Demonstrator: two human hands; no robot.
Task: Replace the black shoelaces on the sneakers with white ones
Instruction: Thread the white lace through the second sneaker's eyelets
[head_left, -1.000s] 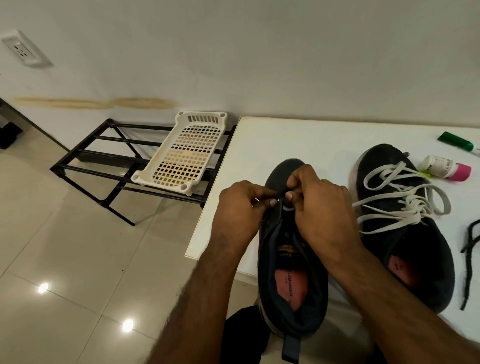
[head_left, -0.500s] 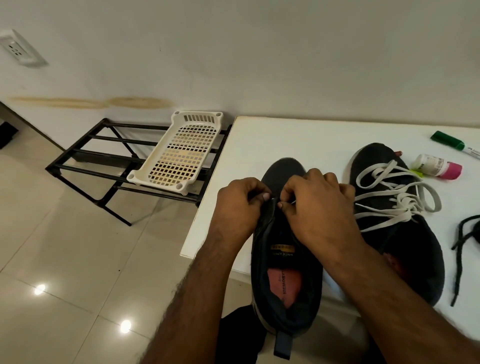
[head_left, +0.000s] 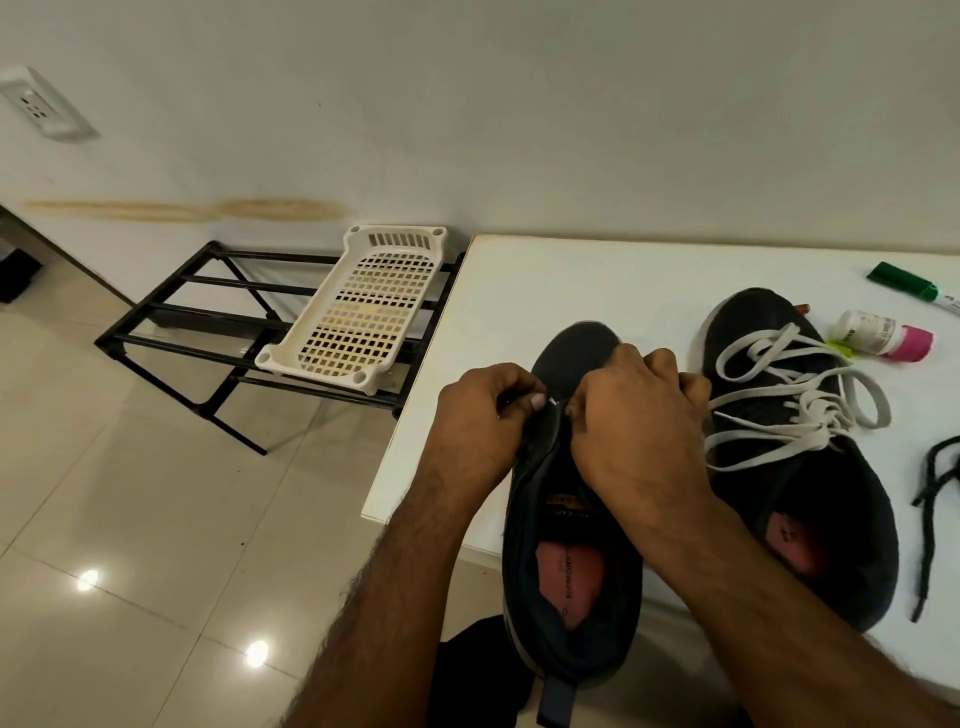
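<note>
Two black sneakers lie on the white table (head_left: 597, 275). The left sneaker (head_left: 566, 571) hangs partly over the table's front edge, heel toward me. My left hand (head_left: 488, 415) pinches a white lace tip (head_left: 551, 401) at the left eyelet row. My right hand (head_left: 634, 426) curls over the shoe's lacing area and pinches at the same spot; the rest of this lace is hidden under it. The right sneaker (head_left: 810, 519) carries a loose white lace (head_left: 795, 400). A black shoelace (head_left: 930, 499) lies at the table's right edge.
A white bottle with a pink cap (head_left: 883, 338) and a green marker (head_left: 909, 283) lie at the table's back right. To the left, a black metal rack (head_left: 171, 322) holds a white plastic basket (head_left: 358, 312). Glossy tiled floor (head_left: 156, 519) lies below.
Both hands stayed at the left sneaker's eyelets, working closer together; the white lace loop seen between them a second ago is now hidden, with only the tip showing.
</note>
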